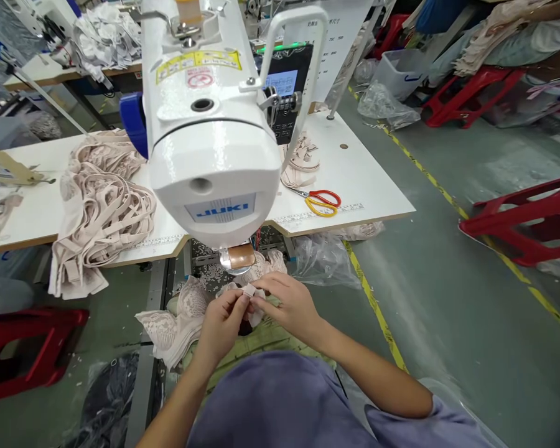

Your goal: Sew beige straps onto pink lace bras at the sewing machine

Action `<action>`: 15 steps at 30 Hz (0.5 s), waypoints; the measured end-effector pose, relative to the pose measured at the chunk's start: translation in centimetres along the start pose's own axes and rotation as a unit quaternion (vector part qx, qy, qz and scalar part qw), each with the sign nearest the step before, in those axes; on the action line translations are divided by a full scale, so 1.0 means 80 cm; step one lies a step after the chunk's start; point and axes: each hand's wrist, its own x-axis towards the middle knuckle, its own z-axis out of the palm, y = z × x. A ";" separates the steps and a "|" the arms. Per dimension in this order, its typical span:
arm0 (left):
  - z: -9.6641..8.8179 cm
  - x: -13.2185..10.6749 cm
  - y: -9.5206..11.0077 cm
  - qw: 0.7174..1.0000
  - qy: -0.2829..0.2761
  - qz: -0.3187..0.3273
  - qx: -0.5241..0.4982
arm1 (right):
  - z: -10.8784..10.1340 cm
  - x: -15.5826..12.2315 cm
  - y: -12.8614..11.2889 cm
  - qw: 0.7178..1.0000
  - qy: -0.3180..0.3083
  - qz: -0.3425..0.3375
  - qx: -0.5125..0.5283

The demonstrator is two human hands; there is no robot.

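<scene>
A white sewing machine stands in front of me on the white table. Just below its head, my left hand and my right hand meet over my lap. Both pinch a small piece of pale pink lace garment between thumb and fingers. More of the lace garment hangs to the left of my left hand.
A heap of pink straps and garments lies on the table's left part. Red and yellow scissors and another pink bundle lie right of the machine. Red stools stand on the floor at right, another red stool at left.
</scene>
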 end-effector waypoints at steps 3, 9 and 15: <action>0.003 0.005 -0.002 1.000 0.007 -0.012 0.009 | 0.007 -0.006 -0.002 1.000 -0.002 -0.001 0.016; 0.001 0.025 -0.032 0.993 0.023 -0.094 -0.061 | -0.006 0.013 0.058 0.988 -0.124 -0.021 -0.093; -0.015 0.029 -0.041 0.978 0.004 -0.119 -0.173 | -0.140 0.127 0.177 0.925 -0.047 0.211 -0.312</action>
